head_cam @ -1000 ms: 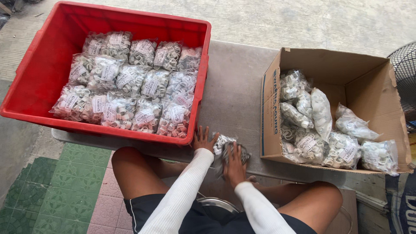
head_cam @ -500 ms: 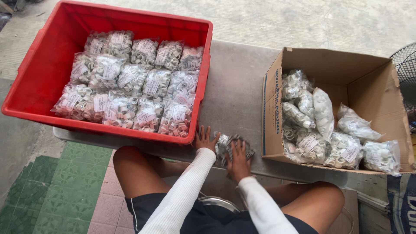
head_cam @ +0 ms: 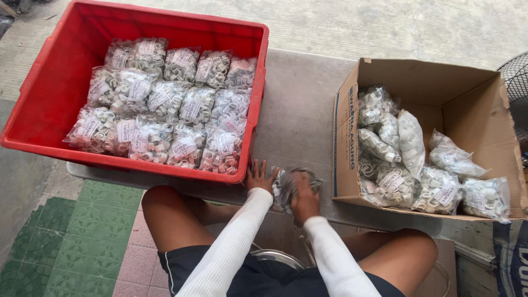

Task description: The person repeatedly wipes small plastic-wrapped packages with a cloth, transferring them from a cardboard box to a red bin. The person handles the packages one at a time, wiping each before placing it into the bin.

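Observation:
A clear plastic bag of small white parts (head_cam: 286, 186) lies on the grey table (head_cam: 300, 110) near its front edge. My right hand (head_cam: 303, 199) presses down on top of it, fingers curled over the bag. My left hand (head_cam: 260, 177) rests flat on the table just left of the bag, fingers spread, touching its edge. Both arms wear white sleeves. A red crate (head_cam: 55, 82) at the left holds several rows of labelled bags of the same kind. A cardboard box (head_cam: 473, 99) at the right holds several more such bags.
My bare knees show below the table edge, with a round metal bowl rim (head_cam: 275, 256) between them. Green and pink floor tiles (head_cam: 82, 242) lie at lower left. A black fan guard (head_cam: 517, 82) stands at the far right.
My right hand has shifted slightly over the bag, pressing it down. My left hand stays spread beside it. The crate and the box have not moved.

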